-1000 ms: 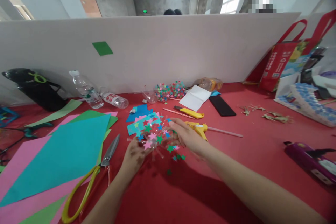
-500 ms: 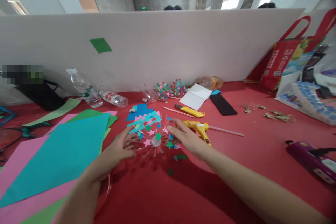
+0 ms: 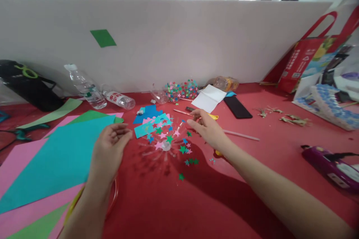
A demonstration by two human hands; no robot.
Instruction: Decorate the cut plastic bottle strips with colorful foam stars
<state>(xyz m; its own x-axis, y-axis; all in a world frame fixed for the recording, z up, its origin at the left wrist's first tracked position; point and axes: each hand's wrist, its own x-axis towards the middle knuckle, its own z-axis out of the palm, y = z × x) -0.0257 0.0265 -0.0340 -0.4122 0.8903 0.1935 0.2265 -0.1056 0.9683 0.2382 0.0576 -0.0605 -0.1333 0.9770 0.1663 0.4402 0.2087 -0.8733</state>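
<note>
A clear plastic bottle cut into splayed strips, a flower-like piece [image 3: 166, 145], lies on the red table with pink, green, blue and red paper stars on its strips. My left hand [image 3: 109, 149] hovers left of it at the coloured paper's edge, fingers loosely curled, thumb apart, nothing visible in it. On the other side, my right hand [image 3: 206, 129] is above the table with thumb and fingers apart, close to the right-hand strips. It covers most of the yellow glue gun and part of the cutter. Loose green stars [image 3: 181, 176] are scattered just below the plastic piece.
Coloured paper sheets [image 3: 61, 160] cover the left. Behind stand a black flask [image 3: 30, 86] and clear bottles [image 3: 86, 89]. A star-covered plastic piece [image 3: 182, 91], white paper [image 3: 209, 98] and a black phone [image 3: 238, 107] lie at the back; a purple power strip [image 3: 331, 168] is at right.
My left hand has drawn back left, away from the star-covered strips. My right hand has lifted and moved slightly right and away from me. The view has tipped down a little.
</note>
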